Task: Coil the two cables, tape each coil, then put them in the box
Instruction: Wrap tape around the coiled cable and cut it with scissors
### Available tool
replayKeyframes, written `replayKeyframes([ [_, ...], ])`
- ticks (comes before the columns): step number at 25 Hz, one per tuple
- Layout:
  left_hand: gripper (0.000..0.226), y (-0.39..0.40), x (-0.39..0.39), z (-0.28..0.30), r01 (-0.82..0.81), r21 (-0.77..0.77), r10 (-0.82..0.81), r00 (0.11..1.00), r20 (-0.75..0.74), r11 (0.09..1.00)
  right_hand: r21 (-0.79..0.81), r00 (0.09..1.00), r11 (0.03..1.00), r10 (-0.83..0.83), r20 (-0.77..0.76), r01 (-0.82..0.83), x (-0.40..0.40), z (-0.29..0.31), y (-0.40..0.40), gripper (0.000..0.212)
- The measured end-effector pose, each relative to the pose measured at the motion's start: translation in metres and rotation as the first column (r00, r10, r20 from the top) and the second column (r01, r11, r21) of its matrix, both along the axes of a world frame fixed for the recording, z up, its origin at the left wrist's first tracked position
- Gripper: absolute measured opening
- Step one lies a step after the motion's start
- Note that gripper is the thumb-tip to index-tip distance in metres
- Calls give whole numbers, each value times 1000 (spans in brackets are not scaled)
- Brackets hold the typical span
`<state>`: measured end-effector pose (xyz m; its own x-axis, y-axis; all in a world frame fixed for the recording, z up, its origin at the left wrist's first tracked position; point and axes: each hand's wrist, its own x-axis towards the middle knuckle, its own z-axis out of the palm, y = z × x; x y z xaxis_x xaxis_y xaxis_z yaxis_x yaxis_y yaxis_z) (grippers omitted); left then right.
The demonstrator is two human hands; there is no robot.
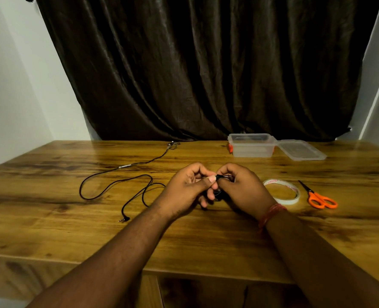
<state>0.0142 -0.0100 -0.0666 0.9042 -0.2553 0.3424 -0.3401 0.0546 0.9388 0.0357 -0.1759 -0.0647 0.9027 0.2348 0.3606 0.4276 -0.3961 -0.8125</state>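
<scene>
— What surrounds you at the desk?

— A dark curtain [206,63] hangs across the back between pale walls [13,96], dropping to the far edge of your wooden table [184,241].

— And on the table?

— A clear plastic box [251,146] stands open at the far right, its lid [300,150] lying flat and touching it on the right. A black cable [117,182] trails loose across the left half, plug end nearest you. A roll of tape [283,191] lies just right of your hands, orange-handled scissors [319,196] just beyond it.

— Your hands?

— Together at the centre. Your left hand [188,190] pinches a small black coil [221,177] at thumb and fingertip; your right hand [241,187], thread bracelet [270,213] at the wrist, curls round the same coil.
</scene>
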Motion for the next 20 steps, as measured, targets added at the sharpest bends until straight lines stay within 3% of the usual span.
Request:
replayKeyframes([
  [3,4,2,0,-3,-26,54,24,999,29,998,257,958,955,204,-200,-149,1,3,-2,6],
  [6,7,3,0,-5,-44,126,38,998,46,991,435,919,888,286,-270,-148,-1,10,-6,14],
  [12,4,3,0,-9,-92,251,68,992,102,964,413,915,904,257,-313,-112,-3,8,-5,15],
  [20,5,-2,-2,-5,-55,153,47,997,55,987,354,964,932,159,-214,-75,-4,7,2,15],
])
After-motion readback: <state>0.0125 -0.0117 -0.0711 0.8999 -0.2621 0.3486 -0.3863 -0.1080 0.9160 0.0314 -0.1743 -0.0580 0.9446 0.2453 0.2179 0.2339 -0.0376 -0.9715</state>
